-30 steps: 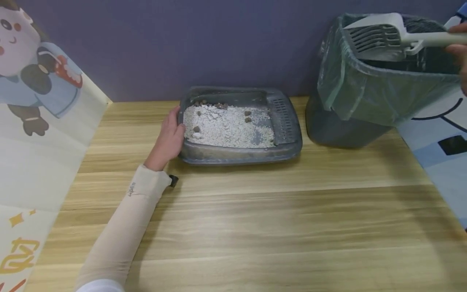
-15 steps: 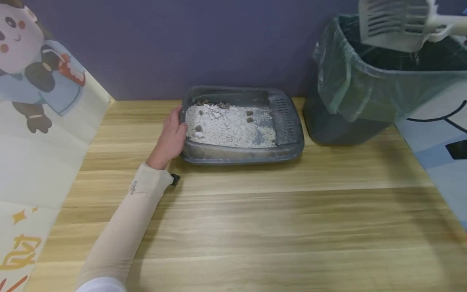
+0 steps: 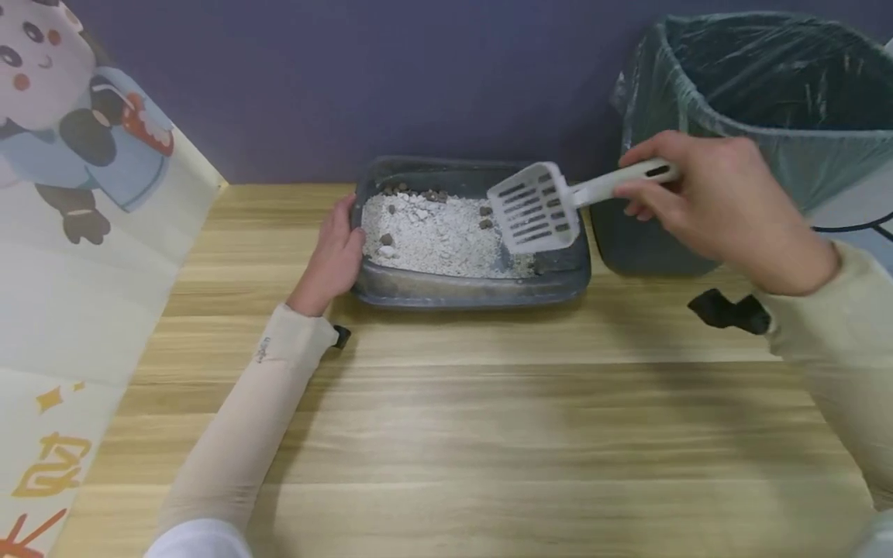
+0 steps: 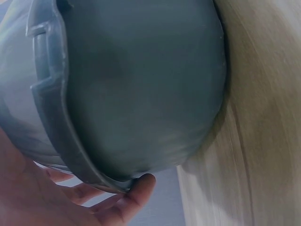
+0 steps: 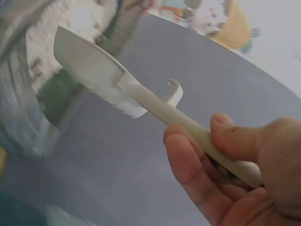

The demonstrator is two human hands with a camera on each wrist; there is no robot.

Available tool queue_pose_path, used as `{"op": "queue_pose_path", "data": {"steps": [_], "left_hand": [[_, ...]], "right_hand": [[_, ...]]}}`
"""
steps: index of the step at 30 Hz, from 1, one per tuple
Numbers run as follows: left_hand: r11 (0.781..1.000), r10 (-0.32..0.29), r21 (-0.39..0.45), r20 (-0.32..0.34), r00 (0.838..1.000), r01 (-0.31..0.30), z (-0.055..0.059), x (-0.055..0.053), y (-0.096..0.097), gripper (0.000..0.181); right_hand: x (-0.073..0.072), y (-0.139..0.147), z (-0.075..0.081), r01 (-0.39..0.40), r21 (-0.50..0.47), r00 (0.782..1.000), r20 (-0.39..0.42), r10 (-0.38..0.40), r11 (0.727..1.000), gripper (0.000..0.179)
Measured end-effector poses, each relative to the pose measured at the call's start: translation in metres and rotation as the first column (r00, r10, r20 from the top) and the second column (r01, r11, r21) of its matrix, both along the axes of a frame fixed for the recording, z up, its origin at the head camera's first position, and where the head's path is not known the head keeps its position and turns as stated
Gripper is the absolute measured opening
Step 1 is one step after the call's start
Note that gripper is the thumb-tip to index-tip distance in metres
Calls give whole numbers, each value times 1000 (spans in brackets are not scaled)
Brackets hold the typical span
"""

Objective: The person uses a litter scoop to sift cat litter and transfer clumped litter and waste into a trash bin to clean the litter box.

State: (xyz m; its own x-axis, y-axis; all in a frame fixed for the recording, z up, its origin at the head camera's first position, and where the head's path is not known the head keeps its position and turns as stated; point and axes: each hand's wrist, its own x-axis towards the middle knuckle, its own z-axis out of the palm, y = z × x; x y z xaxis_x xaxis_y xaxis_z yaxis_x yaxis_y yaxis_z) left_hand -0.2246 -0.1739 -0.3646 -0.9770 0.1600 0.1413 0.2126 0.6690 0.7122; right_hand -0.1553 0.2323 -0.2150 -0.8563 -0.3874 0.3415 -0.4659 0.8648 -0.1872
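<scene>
Desk: Wood-grain boards filled the foreground, with a person's two bare hands at work toward the far side.
Right hand: Fingers and thumb pinched the handle of a pale scoop.
Scoop: Its slotted head hung tilted over the right end of a grey tray, seemingly above the contents; no clump showed on it.
Left hand: Fingers curled at the rim of the tray's left end, apparently to steady it.
Tray: It sat level on the desk, between the left hand and a bin.
Litter: White granules covered much of the tray, thinning toward the right front; the scooping looked partly done at most.
Clumps: Dark lumps still called for removal, by all appearances: a pair beside the scoop's head, one at the left, more along the back.
Bin: A translucent liner draped its mouth; what had been dropped inside could not be told.
Wall: Dark purple-blue, it closed off the scene behind.
</scene>
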Motion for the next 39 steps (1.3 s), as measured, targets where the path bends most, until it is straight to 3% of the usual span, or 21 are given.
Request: {"op": "queue_pose_path", "data": {"steps": [2,5,7,11,14,20,22,25,27,28,30,33,37,39], "left_hand": [[1000,0,2,6,1000,0,-1,0,1,56],[1000,-1,5,6,1000,1,-2,-1,3,56],[1000,-3,5,2,1000,3,-2,-1,4,56],[1000,1,0,-3,1000,-1,-2,-1,5,56],[1000,8,0,-7,1000,-8,-1,0,5,56],[1000,9,3,-16,1000,-9,0,1,4,55],[1000,11,-2,-16,1000,-11,0,1,4,55],[1000,12,-8,-21,1000,-12,0,1,3,55],[1000,15,-12,-25,1000,-15,0,0,3,55],[1000,16,-13,-28,999,-16,0,0,3,56],[1000,16,-18,-32,999,-17,0,-1,3,55],[999,22,-24,-23,999,-23,1,-1,2,56],[999,27,-31,-16,1000,-28,0,-1,1,56],[999,28,-36,-16,999,-29,0,-1,0,56]], "right_hand": [[-17,-10,-8,-56,5,992,111,55,998,33],[-41,-19,-15,-80,13,965,253,74,997,34],[-55,-22,-17,-105,43,936,341,84,994,36],[-75,-29,-22,-168,104,854,513,92,980,39],[-82,-33,-27,-212,130,824,556,105,969,38],[-86,-34,-27,-279,239,819,564,101,930,39],[-82,-34,-26,-275,256,844,527,105,927,36],[-76,-35,-24,-255,220,896,419,145,942,31],[-74,-38,-24,-258,201,907,387,166,945,29],[-74,-41,-25,-268,191,902,393,177,944,29],[-77,-48,-28,-295,177,876,442,192,939,29],[-83,-58,-40,-322,158,820,538,192,933,31],[-86,-76,-64,-360,108,756,617,221,927,36],[-85,-87,-78,-381,73,735,628,255,922,36]]}}
